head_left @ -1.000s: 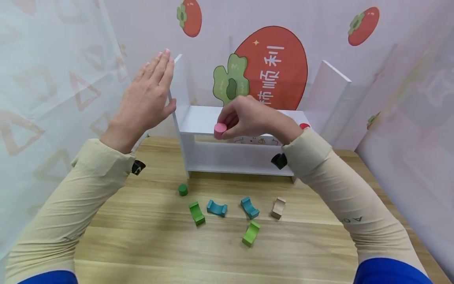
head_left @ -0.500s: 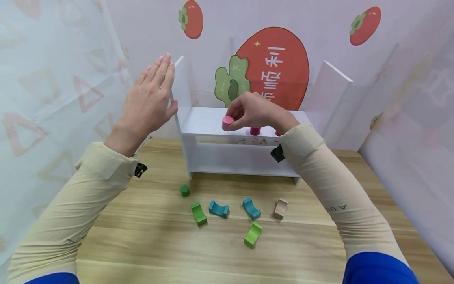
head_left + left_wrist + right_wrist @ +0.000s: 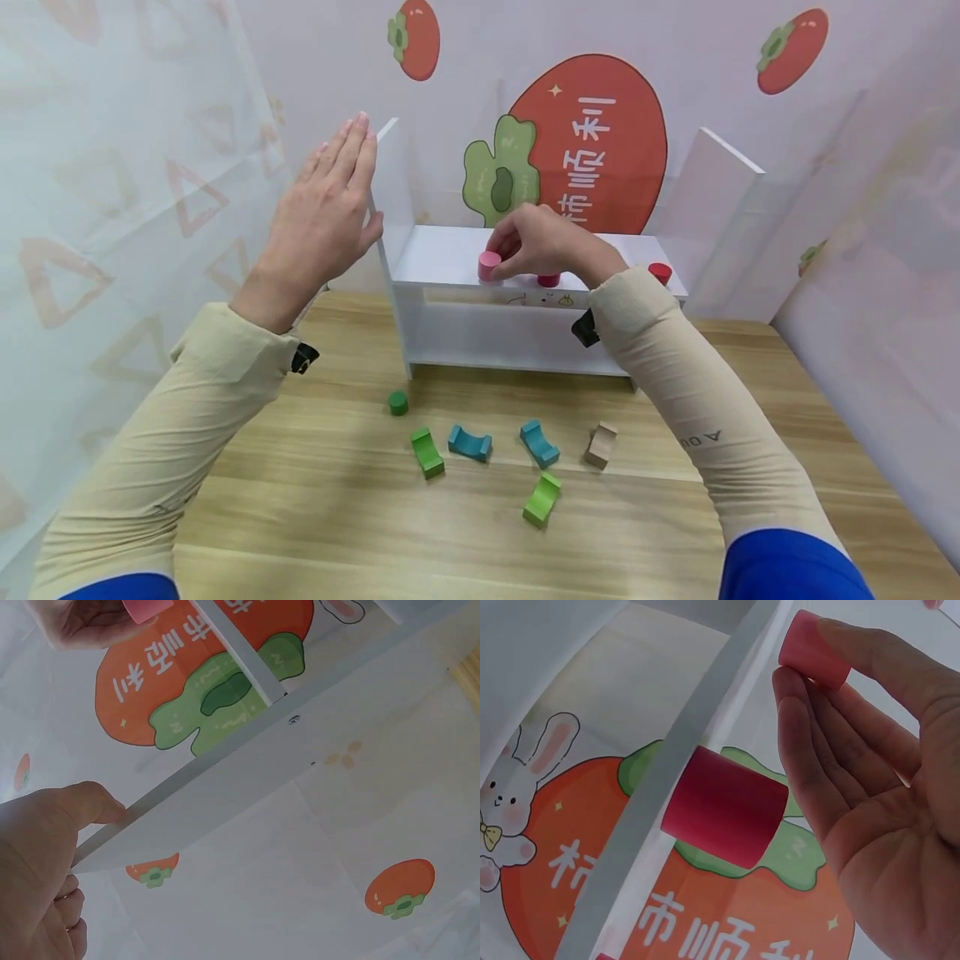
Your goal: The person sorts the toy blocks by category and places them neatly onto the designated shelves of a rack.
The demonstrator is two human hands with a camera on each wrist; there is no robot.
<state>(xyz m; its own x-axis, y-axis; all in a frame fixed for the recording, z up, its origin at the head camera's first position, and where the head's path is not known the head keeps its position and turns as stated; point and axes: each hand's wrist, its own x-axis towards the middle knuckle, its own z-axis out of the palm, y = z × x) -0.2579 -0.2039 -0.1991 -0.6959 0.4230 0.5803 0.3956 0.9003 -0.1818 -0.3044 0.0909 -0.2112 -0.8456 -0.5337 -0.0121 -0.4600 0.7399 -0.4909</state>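
Note:
A pink cylinder block [image 3: 489, 265] is pinched between the thumb and fingers of my right hand [image 3: 542, 242], low over the front of the upper board of a white shelf [image 3: 442, 258]. In the right wrist view, the pink block [image 3: 810, 649] and a crimson cylinder block [image 3: 727, 810] show close up. The crimson block lies below my right hand, and a red cylinder block [image 3: 660, 273] stands near the board's right end. My left hand [image 3: 322, 200] holds the shelf's left side panel [image 3: 187, 795], thumb at its edge, fingers along the outer side.
On the wooden table [image 3: 360, 517] before the shelf lie a green cylinder [image 3: 398, 403] and several curved blocks: green [image 3: 427, 452], blue [image 3: 470, 443], another blue [image 3: 540, 443], lime [image 3: 542, 500] and natural wood [image 3: 601, 445]. A printed curtain [image 3: 135, 192] encloses the table.
My right hand has carried the pink block slightly right and back onto the shelf's upper board area. The crimson and red blocks have come into sight. The left hand keeps its place at the panel.

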